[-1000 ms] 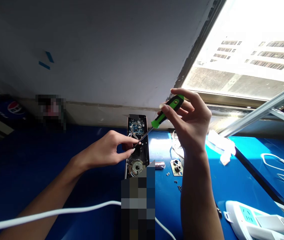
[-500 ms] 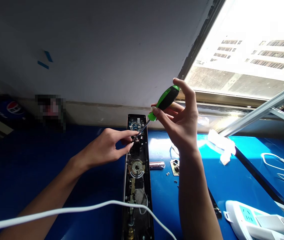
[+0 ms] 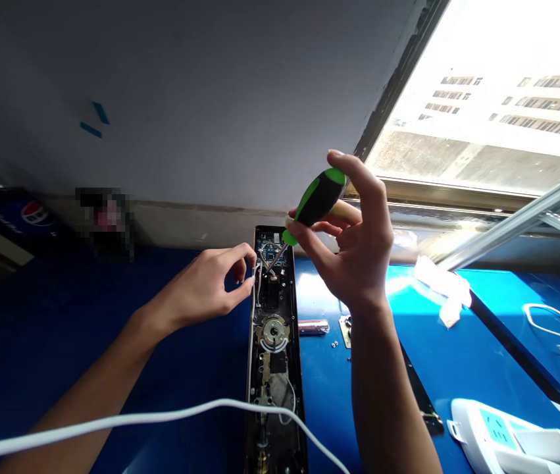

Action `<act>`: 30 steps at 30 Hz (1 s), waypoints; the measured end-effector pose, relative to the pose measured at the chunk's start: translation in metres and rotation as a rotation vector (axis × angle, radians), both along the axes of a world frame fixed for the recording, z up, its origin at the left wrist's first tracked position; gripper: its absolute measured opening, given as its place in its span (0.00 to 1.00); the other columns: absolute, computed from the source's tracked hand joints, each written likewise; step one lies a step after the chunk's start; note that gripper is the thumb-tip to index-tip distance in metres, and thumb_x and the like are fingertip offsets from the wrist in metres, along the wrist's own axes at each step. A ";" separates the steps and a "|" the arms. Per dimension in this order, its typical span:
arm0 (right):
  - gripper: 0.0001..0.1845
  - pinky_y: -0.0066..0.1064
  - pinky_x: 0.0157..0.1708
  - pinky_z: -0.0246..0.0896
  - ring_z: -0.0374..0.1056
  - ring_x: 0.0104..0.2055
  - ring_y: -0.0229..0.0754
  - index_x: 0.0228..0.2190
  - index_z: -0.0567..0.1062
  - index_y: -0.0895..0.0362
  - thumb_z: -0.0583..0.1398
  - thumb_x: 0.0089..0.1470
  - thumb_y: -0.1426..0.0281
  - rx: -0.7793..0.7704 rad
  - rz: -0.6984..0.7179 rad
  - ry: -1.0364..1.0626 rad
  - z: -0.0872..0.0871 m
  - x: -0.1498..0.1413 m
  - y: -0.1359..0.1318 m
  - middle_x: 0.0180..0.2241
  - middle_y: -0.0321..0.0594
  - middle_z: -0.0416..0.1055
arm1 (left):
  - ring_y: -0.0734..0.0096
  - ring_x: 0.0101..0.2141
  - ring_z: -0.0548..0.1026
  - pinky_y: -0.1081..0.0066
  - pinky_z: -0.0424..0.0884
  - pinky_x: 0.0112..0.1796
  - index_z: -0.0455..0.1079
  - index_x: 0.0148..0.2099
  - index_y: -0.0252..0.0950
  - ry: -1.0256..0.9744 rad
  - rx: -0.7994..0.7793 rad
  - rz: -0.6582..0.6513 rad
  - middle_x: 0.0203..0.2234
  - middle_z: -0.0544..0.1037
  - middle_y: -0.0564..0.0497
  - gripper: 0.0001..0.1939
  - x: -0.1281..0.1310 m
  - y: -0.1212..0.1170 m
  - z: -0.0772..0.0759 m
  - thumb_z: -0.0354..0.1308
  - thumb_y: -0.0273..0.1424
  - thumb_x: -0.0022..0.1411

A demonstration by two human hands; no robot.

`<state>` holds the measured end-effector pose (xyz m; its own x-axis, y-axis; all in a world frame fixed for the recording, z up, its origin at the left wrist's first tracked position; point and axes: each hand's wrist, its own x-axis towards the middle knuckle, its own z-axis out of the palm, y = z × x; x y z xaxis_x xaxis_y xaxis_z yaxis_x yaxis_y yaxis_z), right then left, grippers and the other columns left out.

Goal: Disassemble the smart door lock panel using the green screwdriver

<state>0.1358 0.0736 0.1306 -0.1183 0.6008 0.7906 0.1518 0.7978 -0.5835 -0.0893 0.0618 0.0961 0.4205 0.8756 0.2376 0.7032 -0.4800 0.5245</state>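
Observation:
An opened electronic door lock panel (image 3: 274, 349) lies lengthwise on the blue table, with its circuit board (image 3: 270, 251) and wiring at the far end and a round gold-and-silver mechanism in the middle. My right hand (image 3: 353, 250) is raised just right of the board, shut around the green-and-black handle of a screwdriver (image 3: 318, 199). The shaft is mostly hidden, angling down toward the board. My left hand (image 3: 215, 283) is at the panel's left edge, fingers curled and apart, its fingertips at the wires. It holds nothing I can see.
Right of the panel lie a silver cylinder (image 3: 313, 327), a small metal plate (image 3: 345, 331) and tiny screws (image 3: 334, 343). A white cable (image 3: 161, 416) crosses in front. A power strip (image 3: 497, 434) sits at the lower right, white paper (image 3: 442, 283) behind it, and a metal rail (image 3: 521, 224) at the upper right.
The view has shifted to show more of the panel. The screwdriver handle has tilted more upright, and my left fingers have drawn back and curled at the board's edge.

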 end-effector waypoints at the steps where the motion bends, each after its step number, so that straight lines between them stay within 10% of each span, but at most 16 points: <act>1: 0.35 0.42 0.47 0.82 0.79 0.47 0.44 0.62 0.66 0.37 0.68 0.59 0.73 -0.006 0.007 -0.005 0.001 -0.001 -0.001 0.59 0.36 0.72 | 0.69 0.29 0.75 0.70 0.68 0.32 0.68 0.45 0.42 0.020 -0.028 0.007 0.31 0.77 0.56 0.08 0.001 0.000 -0.002 0.60 0.38 0.66; 9: 0.34 0.35 0.41 0.81 0.77 0.37 0.38 0.65 0.65 0.46 0.64 0.60 0.75 0.053 0.038 -0.103 -0.006 -0.005 0.004 0.44 0.36 0.78 | 0.68 0.28 0.74 0.69 0.64 0.31 0.63 0.43 0.43 0.081 -0.101 -0.007 0.29 0.75 0.56 0.08 0.008 0.001 -0.012 0.60 0.36 0.64; 30: 0.32 0.36 0.45 0.82 0.77 0.42 0.38 0.66 0.63 0.42 0.62 0.64 0.70 0.049 0.045 -0.286 -0.015 -0.015 0.007 0.61 0.37 0.73 | 0.68 0.27 0.74 0.69 0.62 0.29 0.65 0.39 0.41 0.067 -0.103 -0.025 0.29 0.77 0.55 0.04 0.008 0.002 -0.017 0.58 0.31 0.62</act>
